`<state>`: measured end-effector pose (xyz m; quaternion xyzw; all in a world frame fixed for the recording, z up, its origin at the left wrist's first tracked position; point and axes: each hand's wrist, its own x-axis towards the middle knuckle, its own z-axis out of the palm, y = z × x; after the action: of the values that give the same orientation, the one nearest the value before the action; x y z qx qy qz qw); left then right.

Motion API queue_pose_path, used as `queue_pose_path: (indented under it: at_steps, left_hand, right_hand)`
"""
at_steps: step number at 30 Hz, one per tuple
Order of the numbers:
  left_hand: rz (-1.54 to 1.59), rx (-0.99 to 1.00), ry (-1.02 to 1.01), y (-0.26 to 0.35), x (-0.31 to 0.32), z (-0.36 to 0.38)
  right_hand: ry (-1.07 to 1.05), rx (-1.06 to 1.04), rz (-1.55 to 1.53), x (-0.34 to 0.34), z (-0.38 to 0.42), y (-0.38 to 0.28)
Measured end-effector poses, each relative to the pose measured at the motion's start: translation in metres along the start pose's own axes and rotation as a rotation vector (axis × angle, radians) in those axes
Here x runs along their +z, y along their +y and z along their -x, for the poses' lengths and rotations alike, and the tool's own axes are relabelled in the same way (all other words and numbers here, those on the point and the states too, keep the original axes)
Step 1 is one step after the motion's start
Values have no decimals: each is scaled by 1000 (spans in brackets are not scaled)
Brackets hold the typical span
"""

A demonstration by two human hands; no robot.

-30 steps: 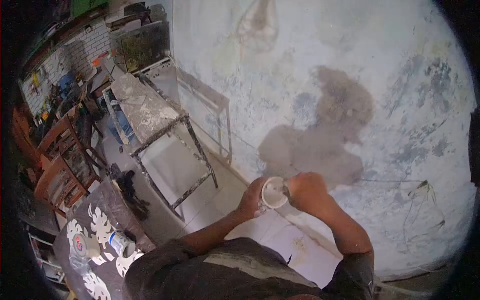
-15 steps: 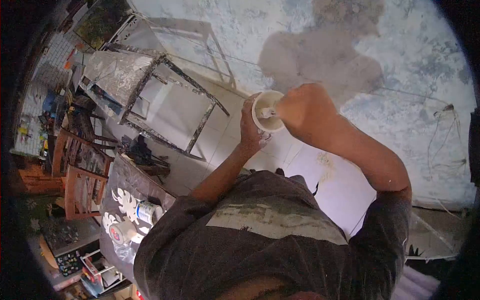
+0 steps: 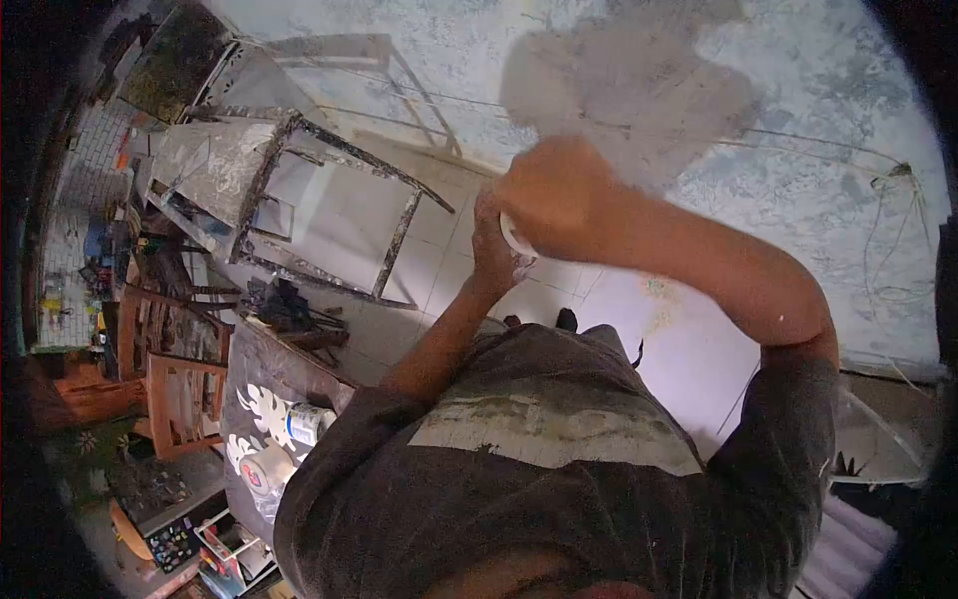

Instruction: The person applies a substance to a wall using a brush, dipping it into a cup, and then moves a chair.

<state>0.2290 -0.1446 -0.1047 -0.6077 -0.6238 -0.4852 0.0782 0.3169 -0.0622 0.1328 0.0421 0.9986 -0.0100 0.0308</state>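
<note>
Head view: the white cup (image 3: 512, 237) is held before the torso, near the mottled wall (image 3: 838, 90). Its contents are hidden, so what has been done and what is left cannot be told. Its side is gripped by the curled left hand (image 3: 489, 252); its mouth is covered by the closed right hand (image 3: 559, 192), where anything pinched cannot be made out.

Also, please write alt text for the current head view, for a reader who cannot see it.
A person's left hand holds a white cup, mostly hidden behind the closed right hand. At left, a stained bench stands by a mottled wall; containers rest on a table.
</note>
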Motion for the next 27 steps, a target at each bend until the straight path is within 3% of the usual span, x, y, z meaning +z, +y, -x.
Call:
queue_pose_path:
  at_steps: [1,3,6,10,12,13,14,15,16,18,19,21,25,27]
  left_hand:
    - [4,3,-6,6,-1,-4]
    - [209,2,169,21,-4,-18]
    - [329,-35,79,9,-7,-14]
    - [245,-175,35,-1,-1,-7]
    - [330,-246,49,7,2,-13]
    - [405,-329,53,11,6,-15]
    - [429,-317,46,11,14,-13]
    - [618,-485,58,8,26,-9]
    - [806,-656,62,8,36,-8]
    - [828,-637,19,17,43,-13]
    - [825,-631,-8,21,46,-15]
    - [842,-607,-59,30,55,-20]
    - [1038,-719,-68,46,72,-37]
    - [1066,-748,-86,51,79,-39]
  right_hand:
    - [1,7,-3,-1,-4,10]
    - [-173,129,-81,-2,-7,31]
    - [-260,247,-266,0,4,58]
    - [-162,391,-480,9,45,79]
    - [-79,485,-762,16,75,87]
    - [-73,507,-751,30,93,91]
    - [75,563,-866,54,113,94]
    - [233,616,-973,73,131,95]
    - [247,643,-958,85,149,93]
    - [313,877,-1555,105,183,83]
    - [344,900,-1542,113,197,77]
    - [634,956,-1859,127,224,61]
    - [865,988,-1905,144,269,51]
    - [1109,1056,-1908,152,287,53]
